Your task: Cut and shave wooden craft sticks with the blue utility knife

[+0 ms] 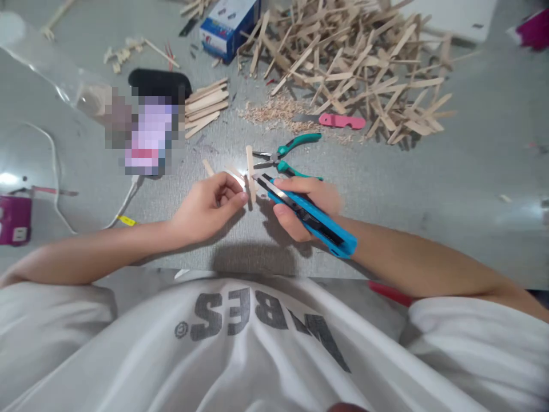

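Note:
My right hand [306,203] is wrapped round a blue utility knife [319,223], its blade pointing up and left. The blade's tip meets, or nearly meets, a flat wooden craft stick [251,166]. My left hand [212,206] is closed in a pinch at the left side of this stick, near its lower end; the exact contact between fingertips and stick is partly hidden. Just beyond the knife lie long-nose pliers [281,155] with green handles, jaws apart and pointing left. Other pale wooden pieces [208,167] show behind my left fingers.
A large heap of craft sticks [364,63] covers the back right. Before it are wood shavings [278,109] and a pink-handled knife [342,121]. A stick bundle [208,103], a phone [150,134] with a cable [126,200], a black case [160,83] and a blue box [229,28] stand left.

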`<action>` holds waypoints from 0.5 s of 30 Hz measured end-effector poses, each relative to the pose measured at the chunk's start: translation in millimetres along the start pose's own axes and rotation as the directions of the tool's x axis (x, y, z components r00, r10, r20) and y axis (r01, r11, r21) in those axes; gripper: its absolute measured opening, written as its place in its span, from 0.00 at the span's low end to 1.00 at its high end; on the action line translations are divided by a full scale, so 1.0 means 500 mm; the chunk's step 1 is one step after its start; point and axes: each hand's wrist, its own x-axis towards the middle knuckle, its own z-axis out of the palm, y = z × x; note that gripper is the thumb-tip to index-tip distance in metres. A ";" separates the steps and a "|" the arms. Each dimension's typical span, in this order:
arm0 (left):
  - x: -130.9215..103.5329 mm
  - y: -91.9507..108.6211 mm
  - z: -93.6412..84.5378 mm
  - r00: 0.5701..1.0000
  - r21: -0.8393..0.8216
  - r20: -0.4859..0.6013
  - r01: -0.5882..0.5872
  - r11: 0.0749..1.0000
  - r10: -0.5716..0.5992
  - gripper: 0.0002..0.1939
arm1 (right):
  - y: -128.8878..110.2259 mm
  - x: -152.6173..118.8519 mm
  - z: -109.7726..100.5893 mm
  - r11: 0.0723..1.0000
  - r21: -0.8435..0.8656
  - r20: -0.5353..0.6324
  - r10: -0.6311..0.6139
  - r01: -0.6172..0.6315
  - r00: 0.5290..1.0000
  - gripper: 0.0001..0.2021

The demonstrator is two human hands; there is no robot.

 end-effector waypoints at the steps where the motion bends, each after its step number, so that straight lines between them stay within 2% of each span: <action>1: 0.006 0.008 0.006 0.999 -0.034 0.022 0.025 0.999 -0.024 0.15 | 0.001 0.002 0.001 1.000 0.003 -0.013 -0.019 0.020 1.000 0.16; 4: 0.025 0.032 0.027 0.999 -0.163 0.031 0.019 0.986 -0.014 0.15 | 0.008 0.006 -0.002 0.997 0.017 -0.098 -0.079 0.081 0.992 0.19; 7: 0.047 0.045 0.054 1.000 -0.256 -0.013 -0.026 0.966 0.023 0.17 | 0.019 0.010 -0.008 0.995 -0.016 -0.114 -0.098 0.097 0.989 0.21; 10: 0.070 0.042 0.075 0.997 -0.291 -0.066 -0.055 0.955 0.037 0.21 | 0.030 0.016 -0.013 0.995 -0.071 -0.104 -0.073 0.066 0.992 0.21; 13: 0.083 0.030 0.082 0.995 -0.314 -0.076 -0.078 0.946 0.057 0.25 | 0.041 0.012 -0.011 0.999 -0.031 -0.095 -0.044 0.041 0.994 0.20; 15: 0.084 0.020 0.080 0.995 -0.326 -0.069 -0.089 0.941 0.070 0.27 | 0.047 -0.001 -0.004 0.998 0.008 -0.043 0.055 -0.055 0.998 0.19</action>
